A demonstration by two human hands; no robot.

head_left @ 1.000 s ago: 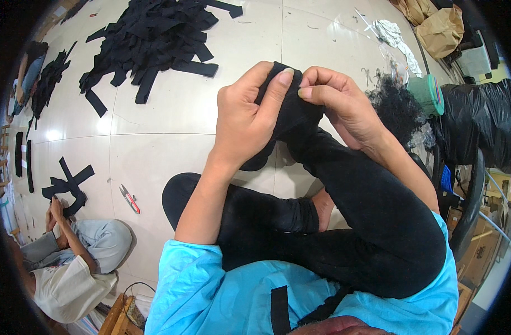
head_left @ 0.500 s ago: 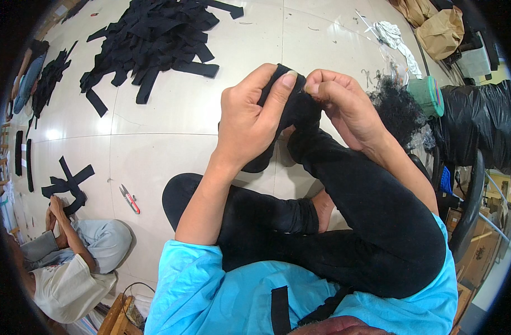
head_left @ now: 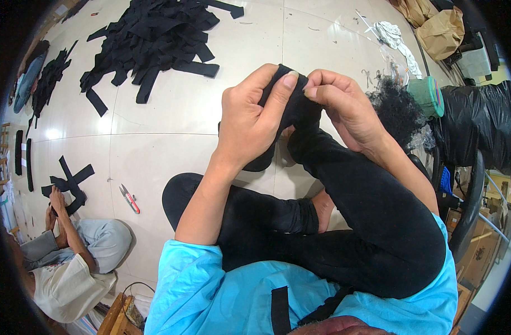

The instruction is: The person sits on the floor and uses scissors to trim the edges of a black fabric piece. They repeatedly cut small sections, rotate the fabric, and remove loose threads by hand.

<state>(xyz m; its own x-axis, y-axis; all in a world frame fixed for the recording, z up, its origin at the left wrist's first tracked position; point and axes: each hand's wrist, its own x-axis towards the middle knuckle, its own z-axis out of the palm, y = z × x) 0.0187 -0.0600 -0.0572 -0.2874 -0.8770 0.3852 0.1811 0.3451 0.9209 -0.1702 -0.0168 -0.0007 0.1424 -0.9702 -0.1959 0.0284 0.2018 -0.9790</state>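
In front of me, above my bent leg, a black fabric strip (head_left: 293, 106) is stretched over my left hand (head_left: 250, 114). The left fingers are closed on it, with the thumb lying flat along its upper face. My right hand (head_left: 344, 103) is closed in a pinch at the strip's right edge, thumb against forefinger. Whether a loose thread lies between those fingertips is too small to tell. The lower part of the strip hangs behind my left hand and blends with my black trousers (head_left: 378, 218).
A large heap of black strips (head_left: 155, 39) covers the floor at far left. Red-handled thread snips (head_left: 130, 199) lie left of my knee. A co-worker (head_left: 71, 279) sits at left, handling black strips (head_left: 71, 181). Black thread scraps (head_left: 397, 106) and a green tub (head_left: 425, 96) are at right.
My right fingertips have shifted very slightly along the strip's edge; my left hand keeps its hold. At left, the co-worker's hand has moved up a little at the black strips.
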